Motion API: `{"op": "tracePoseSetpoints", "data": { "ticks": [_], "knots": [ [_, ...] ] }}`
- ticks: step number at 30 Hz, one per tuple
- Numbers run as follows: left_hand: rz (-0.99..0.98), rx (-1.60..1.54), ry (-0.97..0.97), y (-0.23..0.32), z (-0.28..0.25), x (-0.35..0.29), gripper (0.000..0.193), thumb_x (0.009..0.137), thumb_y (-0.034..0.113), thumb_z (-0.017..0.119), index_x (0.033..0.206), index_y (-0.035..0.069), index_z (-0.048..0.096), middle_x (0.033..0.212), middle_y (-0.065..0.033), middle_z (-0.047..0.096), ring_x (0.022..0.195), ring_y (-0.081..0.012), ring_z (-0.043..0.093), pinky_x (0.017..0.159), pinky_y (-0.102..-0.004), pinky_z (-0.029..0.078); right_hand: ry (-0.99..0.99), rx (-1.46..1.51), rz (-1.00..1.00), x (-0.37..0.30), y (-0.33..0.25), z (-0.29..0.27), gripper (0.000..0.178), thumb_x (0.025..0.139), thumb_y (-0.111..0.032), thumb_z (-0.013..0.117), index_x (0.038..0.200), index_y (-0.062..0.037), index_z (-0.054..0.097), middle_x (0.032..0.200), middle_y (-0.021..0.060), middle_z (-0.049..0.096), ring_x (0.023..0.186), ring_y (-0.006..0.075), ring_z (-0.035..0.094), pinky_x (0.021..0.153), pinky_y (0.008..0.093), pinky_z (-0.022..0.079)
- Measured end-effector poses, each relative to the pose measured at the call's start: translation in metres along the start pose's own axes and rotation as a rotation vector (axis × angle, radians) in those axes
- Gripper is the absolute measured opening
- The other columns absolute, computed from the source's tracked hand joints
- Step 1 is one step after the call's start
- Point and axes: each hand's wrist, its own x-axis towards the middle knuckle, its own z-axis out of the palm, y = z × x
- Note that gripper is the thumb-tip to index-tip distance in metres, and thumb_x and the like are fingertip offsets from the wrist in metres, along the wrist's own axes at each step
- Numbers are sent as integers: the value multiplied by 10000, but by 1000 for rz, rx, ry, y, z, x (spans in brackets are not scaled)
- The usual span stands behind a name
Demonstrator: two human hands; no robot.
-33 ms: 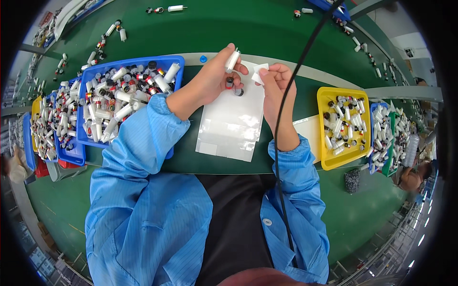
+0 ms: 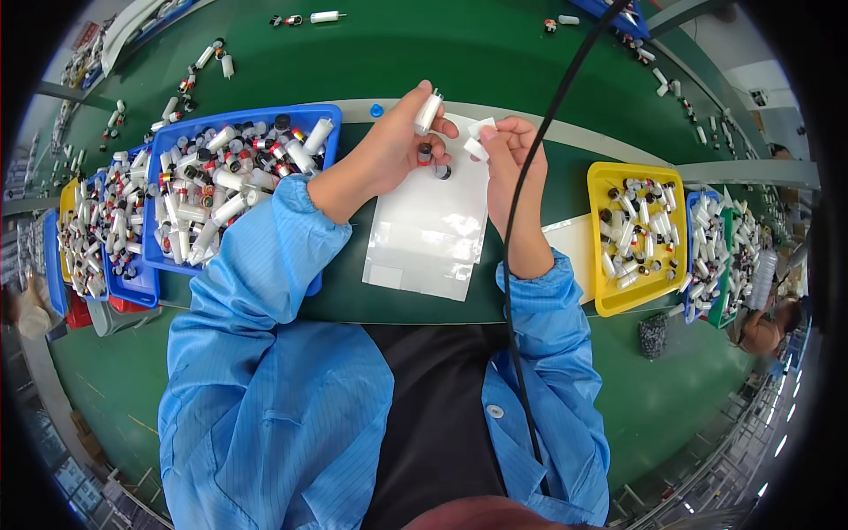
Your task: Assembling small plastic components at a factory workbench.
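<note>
My left hand (image 2: 389, 146) is closed around a white plastic cylinder (image 2: 428, 114) with thin pins at its upper end. Lower in the same hand sits a small black-and-red capped part (image 2: 425, 154), and beside it a dark-capped clear piece (image 2: 442, 171). Opposite, my right hand (image 2: 514, 159) pinches a small white flat piece (image 2: 476, 149) between thumb and fingers; whether it is paper or plastic I cannot tell. A gap separates the two hands. Below them a clear plastic bag (image 2: 420, 238) lies flat on the green table.
A blue tray (image 2: 329, 113) heaped with white cylinders and capped parts stands left. To the right is a yellow tray (image 2: 632, 296) holding similar parts. A black cable (image 2: 565, 93) hangs across the view by my right arm. A small blue cap (image 2: 377, 109) lies beyond my left hand.
The white piece in my right fingers has tilted, and its lower part now shows lower and more apart. My left hand has barely shifted.
</note>
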Motion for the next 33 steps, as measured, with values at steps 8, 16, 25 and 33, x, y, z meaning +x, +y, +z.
{"op": "tracePoseSetpoints", "data": {
  "ticks": [8, 16, 25, 33],
  "knots": [
    [-80, -386, -73, 8, -9, 2, 373, 1036, 435, 440, 976, 83, 550, 1065, -128, 631, 934, -267, 607, 877, -416, 527, 26, -49, -168, -4, 11, -5, 415, 919, -5, 669, 1232, -39, 398, 916, 74, 604, 808, 134, 571, 749, 272, 470],
    [91, -68, -84, 10, 7, -7, 258, 932, 45, 590, 1190, 32, 587, 1291, -132, 606, 871, -173, 629, 830, -279, 520, -18, -270, -373, -10, 16, -9, 527, 820, 96, 713, 1232, -72, 430, 948, 15, 482, 863, 98, 471, 804, 239, 427],
    [219, 246, -181, 4, 10, -7, 387, 918, 61, 692, 1295, 26, 613, 1001, -37, 676, 714, -74, 570, 641, -226, 452, -128, 168, -42, -7, 16, -11, 484, 836, 131, 681, 1208, -70, 445, 1093, 50, 577, 907, 87, 543, 845, 244, 472],
    [244, 255, -72, 1, 5, -4, 256, 878, 73, 752, 1118, 33, 673, 874, -20, 669, 699, -76, 574, 630, -226, 446, -38, -16, -134, -10, 12, -1, 407, 871, 90, 682, 1183, -57, 466, 1064, 53, 603, 912, 82, 568, 831, 225, 480]
  ]
}}
